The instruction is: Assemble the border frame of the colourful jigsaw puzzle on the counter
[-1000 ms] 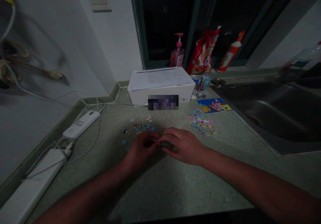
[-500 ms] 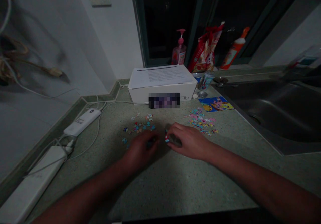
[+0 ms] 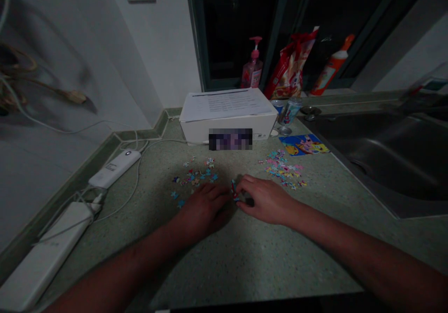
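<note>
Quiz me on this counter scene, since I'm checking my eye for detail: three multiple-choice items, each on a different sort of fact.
1. Where does the cartoon picture card lie?
A) On the white box
B) On the counter beside the sink
C) Inside the sink

2. What colour is the pump bottle?
A) Pink
B) Green
C) Blue

3. How are the hands placed?
A) Clasped together
B) Both on the box
C) Apart, with small jigsaw pieces between the left hand and right hand

1 B: the card lies at the sink's edge.
2 A: bottle and pump show pink.
3 C: a gap separates the hands.
</note>
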Tool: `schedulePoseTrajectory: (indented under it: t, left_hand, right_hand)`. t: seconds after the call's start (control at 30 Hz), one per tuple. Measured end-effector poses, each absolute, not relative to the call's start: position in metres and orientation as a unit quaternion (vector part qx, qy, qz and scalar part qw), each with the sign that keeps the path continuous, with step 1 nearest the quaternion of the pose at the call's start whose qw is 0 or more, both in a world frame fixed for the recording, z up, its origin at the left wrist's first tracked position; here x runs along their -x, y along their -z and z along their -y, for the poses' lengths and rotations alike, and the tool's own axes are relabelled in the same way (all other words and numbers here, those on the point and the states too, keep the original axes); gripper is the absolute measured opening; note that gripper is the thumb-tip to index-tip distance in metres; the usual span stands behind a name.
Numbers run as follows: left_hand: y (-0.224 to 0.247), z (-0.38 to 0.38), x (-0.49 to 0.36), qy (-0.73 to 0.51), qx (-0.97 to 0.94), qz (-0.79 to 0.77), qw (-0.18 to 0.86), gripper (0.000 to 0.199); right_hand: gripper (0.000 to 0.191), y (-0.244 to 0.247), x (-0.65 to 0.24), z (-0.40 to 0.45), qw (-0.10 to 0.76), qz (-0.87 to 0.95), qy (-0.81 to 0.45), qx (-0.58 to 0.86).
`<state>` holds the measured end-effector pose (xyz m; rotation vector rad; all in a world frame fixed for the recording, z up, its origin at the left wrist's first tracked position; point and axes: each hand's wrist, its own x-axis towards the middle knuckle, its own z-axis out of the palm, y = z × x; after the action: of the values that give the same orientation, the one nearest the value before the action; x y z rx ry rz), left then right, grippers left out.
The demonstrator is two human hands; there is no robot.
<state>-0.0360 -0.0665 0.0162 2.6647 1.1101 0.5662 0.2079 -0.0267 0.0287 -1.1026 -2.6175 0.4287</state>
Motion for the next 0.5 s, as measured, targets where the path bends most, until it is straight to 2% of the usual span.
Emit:
schedulePoseTrajectory:
  t: [0.5]
  left_hand:
    - [-0.0132,0.0668,0.0354,-0.211,-0.913,-0.346,0.05,0.027]
  right_hand:
    - [0.017,-0.0299,-0.2079,0.0276,0.122,0.906,-0.152,0.375]
